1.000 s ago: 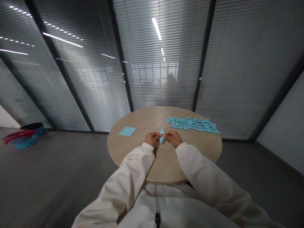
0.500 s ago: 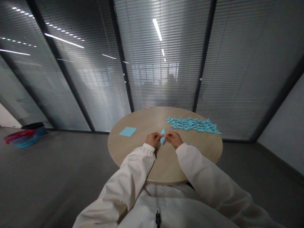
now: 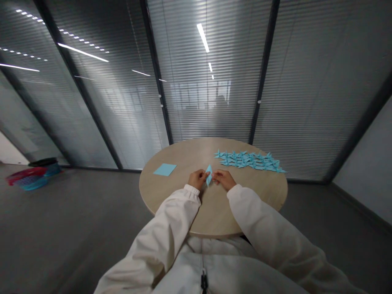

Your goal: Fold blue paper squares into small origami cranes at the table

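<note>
Folding step seemed in hand. Your left hand (image 3: 197,179) had fingers clamped on blue folded paper (image 3: 209,174); right hand (image 3: 223,179) curled just beside its other edge, finger closure unclear. Paper sat over surface (image 3: 216,212), points toward and away from you. Next move seemed to call for steady left hold, precise right fingers. Forearms (image 3: 173,216) angled inward.

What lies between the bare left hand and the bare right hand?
The head view shows a light-blue diamond-shaped folded paper between the left hand and right hand.
</note>
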Demonstrator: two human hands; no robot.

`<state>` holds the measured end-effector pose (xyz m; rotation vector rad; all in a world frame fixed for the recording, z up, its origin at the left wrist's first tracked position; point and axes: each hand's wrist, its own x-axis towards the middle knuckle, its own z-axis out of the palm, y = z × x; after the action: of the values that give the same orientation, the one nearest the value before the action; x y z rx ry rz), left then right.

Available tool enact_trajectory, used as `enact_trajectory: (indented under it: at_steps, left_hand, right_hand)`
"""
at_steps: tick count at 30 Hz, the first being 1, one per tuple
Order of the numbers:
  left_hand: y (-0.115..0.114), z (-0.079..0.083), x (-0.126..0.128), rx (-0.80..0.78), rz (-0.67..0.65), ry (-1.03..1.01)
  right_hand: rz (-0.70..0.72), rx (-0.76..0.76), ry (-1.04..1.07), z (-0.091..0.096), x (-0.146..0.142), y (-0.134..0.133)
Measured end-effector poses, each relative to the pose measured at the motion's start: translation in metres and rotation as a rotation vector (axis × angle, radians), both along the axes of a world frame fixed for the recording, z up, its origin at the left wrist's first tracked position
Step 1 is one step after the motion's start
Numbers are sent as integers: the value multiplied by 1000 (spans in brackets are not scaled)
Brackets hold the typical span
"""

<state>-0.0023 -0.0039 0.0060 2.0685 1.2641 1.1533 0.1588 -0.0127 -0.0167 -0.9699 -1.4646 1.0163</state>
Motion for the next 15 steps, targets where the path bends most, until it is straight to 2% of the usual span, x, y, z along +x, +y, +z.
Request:
enact_trajectory:
  at_steps: [10, 15]
  left_hand:
    - [-10, 10, 3, -132, -14, -66]
    - [-11, 11, 2, -98, -26, -50]
  right_hand:
    - [-43, 38, -66, 3, 1, -2]
    - [-44, 90, -104, 4, 1, -3]
